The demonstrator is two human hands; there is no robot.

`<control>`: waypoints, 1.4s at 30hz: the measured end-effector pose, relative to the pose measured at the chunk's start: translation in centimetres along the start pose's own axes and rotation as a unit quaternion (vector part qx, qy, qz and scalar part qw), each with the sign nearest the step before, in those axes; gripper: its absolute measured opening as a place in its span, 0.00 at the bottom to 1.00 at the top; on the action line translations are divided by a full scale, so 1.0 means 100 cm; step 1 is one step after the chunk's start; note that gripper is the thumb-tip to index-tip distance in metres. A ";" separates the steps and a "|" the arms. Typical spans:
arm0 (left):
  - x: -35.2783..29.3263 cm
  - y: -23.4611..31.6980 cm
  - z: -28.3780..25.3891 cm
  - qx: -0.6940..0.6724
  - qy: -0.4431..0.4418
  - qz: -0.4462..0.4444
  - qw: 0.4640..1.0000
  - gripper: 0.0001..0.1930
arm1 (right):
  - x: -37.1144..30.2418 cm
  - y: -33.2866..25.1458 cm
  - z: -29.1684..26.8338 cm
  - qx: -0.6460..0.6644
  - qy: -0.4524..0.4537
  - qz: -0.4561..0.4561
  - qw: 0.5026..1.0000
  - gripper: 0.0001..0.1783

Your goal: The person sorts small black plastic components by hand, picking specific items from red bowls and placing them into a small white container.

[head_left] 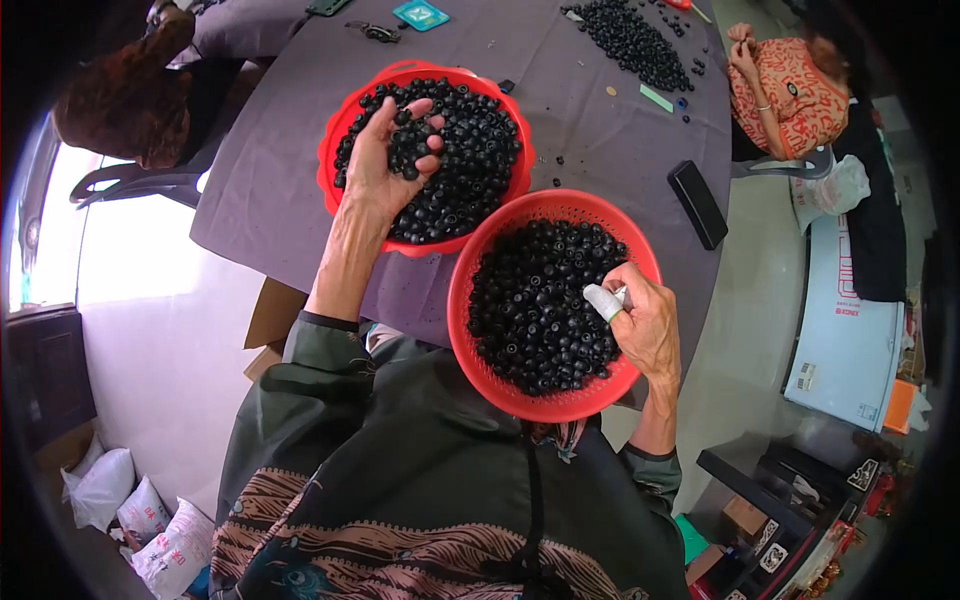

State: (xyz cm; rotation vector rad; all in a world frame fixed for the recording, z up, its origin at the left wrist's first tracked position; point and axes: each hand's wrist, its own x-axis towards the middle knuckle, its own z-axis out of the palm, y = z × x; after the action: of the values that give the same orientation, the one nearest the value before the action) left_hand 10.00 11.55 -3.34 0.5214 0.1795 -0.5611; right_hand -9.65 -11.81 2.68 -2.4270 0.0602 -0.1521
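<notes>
My left hand [372, 180] is palm up over a red scalloped basin [326, 150], its fingers curled loosely round several small black beads [408, 145]. More black beads [475, 150] fill that basin. Closer to me, a red colander [468, 365] holds a heap of the same round beads [545, 300], some showing a hole. At the colander's right side, my right hand [650, 325] is closed in a pinch above the beads. A white wrap [602, 302] covers its thumb. Whatever lies between those fingertips is too small to tell.
Loose black beads [635, 45] are spread over the far part of the grey-covered table [270, 190]. A black oblong case [697, 205] lies near the right edge. Across the table sits a person in an orange patterned top [795, 95]; another person [130, 90] is at upper left.
</notes>
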 end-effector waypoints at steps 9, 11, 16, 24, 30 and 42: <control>0.007 -0.025 0.010 -0.090 -0.023 -0.056 0.994 0.22 | 0.003 -0.007 -0.003 0.013 -0.004 0.003 1.000 0.12; 0.004 -0.025 0.017 -0.092 0.053 -0.042 0.994 0.21 | 0.003 -0.005 -0.004 0.020 -0.002 0.003 1.000 0.12; 0.005 -0.013 0.006 0.050 0.037 -0.039 0.997 0.20 | 0.002 -0.003 -0.006 0.015 0.000 -0.001 1.000 0.12; -0.002 0.003 -0.002 0.074 0.062 -0.060 0.993 0.16 | 0.002 0.001 -0.005 0.002 -0.006 -0.004 1.000 0.12; -0.008 -0.016 0.025 -0.039 0.056 -0.054 0.996 0.14 | 0.006 -0.006 -0.005 0.006 -0.004 -0.012 1.000 0.13; -0.038 -0.087 0.087 0.074 -0.098 -0.168 0.978 0.13 | 0.032 -0.025 -0.028 0.039 0.090 -0.062 0.993 0.08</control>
State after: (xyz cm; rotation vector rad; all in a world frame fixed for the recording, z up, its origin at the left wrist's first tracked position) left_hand 2.20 2.53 1.53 0.5798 0.0361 -0.9563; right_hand -6.83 -11.97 6.69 -2.3331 -0.0165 -0.4221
